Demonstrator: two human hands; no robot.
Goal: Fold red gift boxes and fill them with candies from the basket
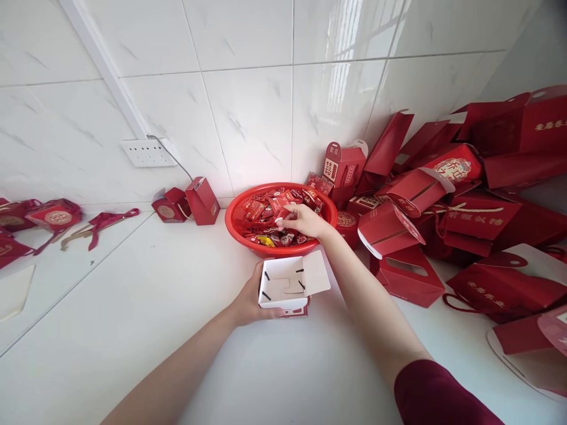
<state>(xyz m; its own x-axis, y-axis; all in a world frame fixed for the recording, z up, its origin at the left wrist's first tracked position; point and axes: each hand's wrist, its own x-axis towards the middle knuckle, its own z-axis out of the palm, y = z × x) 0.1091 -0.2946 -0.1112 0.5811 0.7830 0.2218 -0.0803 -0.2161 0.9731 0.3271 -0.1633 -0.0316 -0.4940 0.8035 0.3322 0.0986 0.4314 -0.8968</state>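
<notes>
My left hand (253, 300) grips a small open box (282, 281) from its left side. The box is white inside, with black cord pieces at its side walls and its flap folded out to the right. Red printing shows at its lower edge. Just behind it stands a red plastic basket (234, 227) full of wrapped candies (266, 209), mostly red, with a yellow one near the front. Above the candies, my right hand (302, 221) pinches a red wrapped candy (279, 208) between closed fingers.
Many red gift boxes (482, 218) are heaped at the right. Two small red boxes (202, 202) stand left of the basket. Further left lie more red boxes (57, 215) and a dark red ribbon (100, 226). A socket strip (148, 153) is on the tiled wall.
</notes>
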